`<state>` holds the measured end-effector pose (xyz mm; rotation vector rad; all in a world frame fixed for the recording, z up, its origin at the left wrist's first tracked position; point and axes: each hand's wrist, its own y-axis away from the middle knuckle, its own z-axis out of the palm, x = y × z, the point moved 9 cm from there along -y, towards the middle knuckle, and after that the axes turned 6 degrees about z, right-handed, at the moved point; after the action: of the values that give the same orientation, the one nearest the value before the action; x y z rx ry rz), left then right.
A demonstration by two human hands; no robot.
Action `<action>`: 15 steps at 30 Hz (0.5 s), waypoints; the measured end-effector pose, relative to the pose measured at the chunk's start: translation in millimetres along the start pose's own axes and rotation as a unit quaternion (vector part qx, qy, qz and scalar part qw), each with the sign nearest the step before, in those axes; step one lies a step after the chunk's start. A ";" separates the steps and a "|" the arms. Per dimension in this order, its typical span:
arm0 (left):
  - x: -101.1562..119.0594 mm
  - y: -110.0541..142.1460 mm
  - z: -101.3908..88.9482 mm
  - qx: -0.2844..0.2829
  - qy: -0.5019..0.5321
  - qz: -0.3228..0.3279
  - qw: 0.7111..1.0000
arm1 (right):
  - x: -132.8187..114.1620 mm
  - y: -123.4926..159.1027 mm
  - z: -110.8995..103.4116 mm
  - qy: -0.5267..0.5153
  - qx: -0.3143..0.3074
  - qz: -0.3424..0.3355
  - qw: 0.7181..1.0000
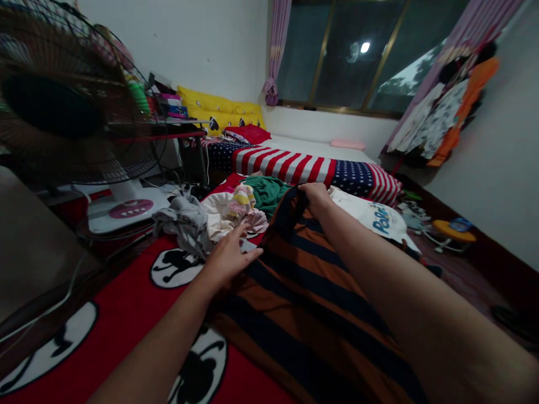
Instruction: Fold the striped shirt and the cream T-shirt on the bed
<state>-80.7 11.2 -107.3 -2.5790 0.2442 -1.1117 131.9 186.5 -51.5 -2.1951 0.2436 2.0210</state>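
Note:
A brown and navy striped garment (pixel 303 275) is spread over the red blanket (pixel 126 292), which has black figures in white ovals. My right hand (pixel 315 197) grips the garment's dark far edge and lifts it a little. Just left of that edge is my left hand (pixel 233 252), its fingers apart and holding nothing. Beyond the left hand lies a heap of clothes: a grey piece (pixel 185 224), a cream one (pixel 219 216) with a yellow and pink patterned part, and a green one (pixel 265 193). A white printed garment (pixel 370 216) lies past my right forearm.
An electric fan (pixel 54 106) stands close on the left, near a cluttered desk (pixel 181 129). Behind is a bed with a stars-and-stripes cover (pixel 286 163). Clothes (pixel 450 118) hang at the right wall, above a round stool (pixel 452 230).

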 end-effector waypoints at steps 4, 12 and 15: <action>-38.0 6.6 27.3 -0.132 0.114 -0.076 0.982 | -0.3 0.0 7.2 -0.042 -0.008 0.000 0.999; -37.2 17.2 17.6 -0.200 -0.106 -0.051 0.973 | 5.3 -7.7 -8.2 -0.067 0.010 -0.013 0.998; -42.4 29.6 14.2 -0.231 -0.121 -0.074 0.962 | 9.2 -11.0 -16.2 -0.064 0.027 -0.017 0.997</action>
<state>-100.1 -1.4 -155.7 -3.1634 0.2825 -0.8500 150.8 193.5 -59.4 -2.0146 0.2418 2.1021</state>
